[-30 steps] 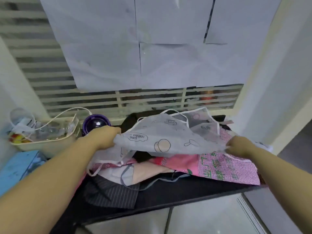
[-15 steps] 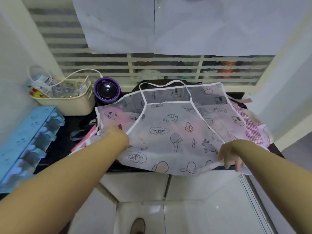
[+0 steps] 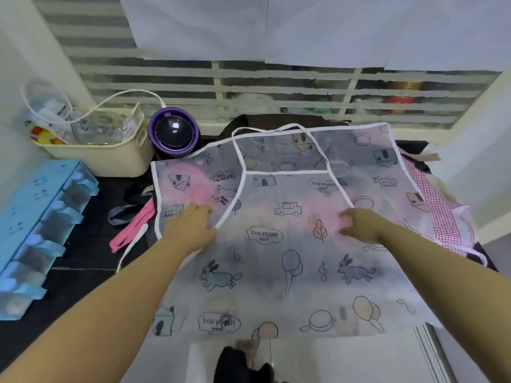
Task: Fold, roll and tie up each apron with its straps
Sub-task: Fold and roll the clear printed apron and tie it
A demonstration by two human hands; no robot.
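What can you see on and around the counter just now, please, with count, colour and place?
printed apron: one, sheer white with cartoon prints, spread flat on top, hem hanging off the front
checked apron: one, pink and white, under it at right
straps: a few, pink, left of the printed apron
basket: one, cream, back left
round device: one, purple, beside the basket
rack: one, light blue, far left
counter: one, black, under everything
paper sheets: several, white, over the window
left hand: one, flat on the apron's left part
right hand: one, resting on the apron's middle
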